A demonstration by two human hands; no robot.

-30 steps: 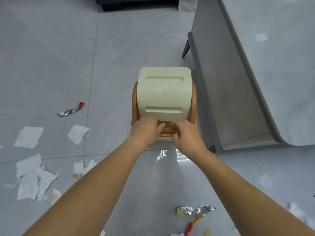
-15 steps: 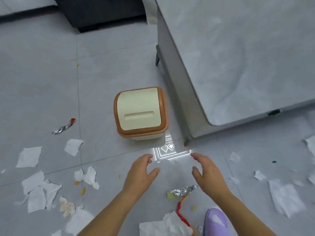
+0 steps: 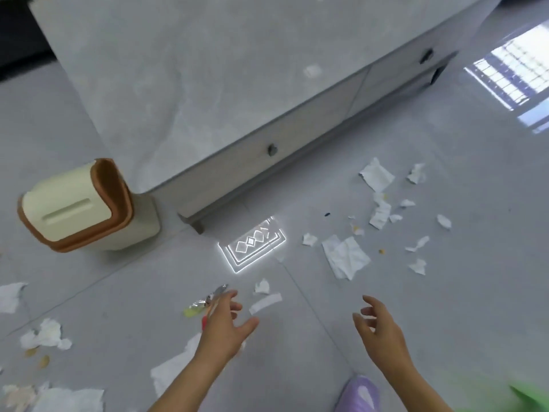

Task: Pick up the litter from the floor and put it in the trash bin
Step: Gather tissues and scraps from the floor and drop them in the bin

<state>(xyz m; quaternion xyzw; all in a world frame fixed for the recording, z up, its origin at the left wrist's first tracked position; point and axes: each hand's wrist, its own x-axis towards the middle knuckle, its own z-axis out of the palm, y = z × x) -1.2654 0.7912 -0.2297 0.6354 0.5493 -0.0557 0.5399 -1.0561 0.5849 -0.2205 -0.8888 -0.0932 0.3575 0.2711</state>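
Both bare forearms reach up from the bottom edge of the frame. The left hand [image 3: 225, 328] and right hand [image 3: 378, 328] hang at lower centre. Their fingers are spread, relaxed and empty.

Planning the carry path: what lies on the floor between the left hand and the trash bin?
Head view: just the crumpled foil wrapper beside the left hand; from there to the trash bin, bare tile.

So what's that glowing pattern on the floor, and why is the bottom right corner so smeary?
Head view: the pattern looks like a light mirrored in the glossy floor, like the window reflection top right. Head view, bottom right: the green smear is too blurred to identify. Head view, left: the wide lens makes the bin seem to lean.
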